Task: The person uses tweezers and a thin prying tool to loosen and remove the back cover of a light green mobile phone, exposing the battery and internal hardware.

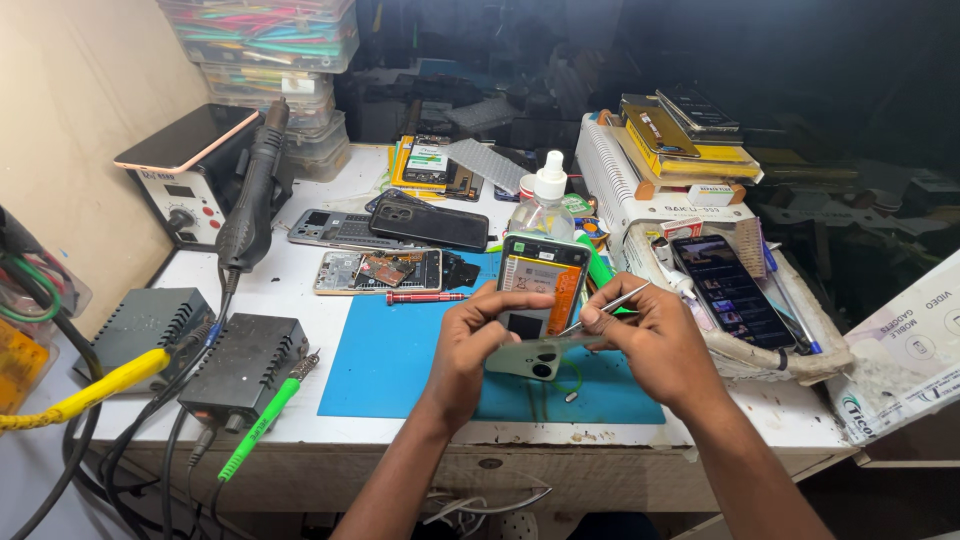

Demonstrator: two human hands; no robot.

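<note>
On the near middle of the bench: two hands at an opened phone, above the mat.
Workbench [300,300]: white top, cluttered at the far edge and both sides.
Blue mat [390,365]: lies flat, near centre, under the hands.
Basket [770,355]: right of the mat, with a dark phone lying in it.
Soldering station [240,365]: near left, a green-handled iron just beside it.
Opened phone [535,300]: held tilted above the mat, back off, orange-labelled battery showing; pale green cover hangs at its near end.
Left hand [470,345]: closed around the phone's left edge, thumb across the lower part.
Right hand [655,335]: pinching tweezers.
Tweezers [605,308]: metal, tips at the phone's right edge.
Red screwdriver [425,297]: on the bench, just beyond the mat.
</note>
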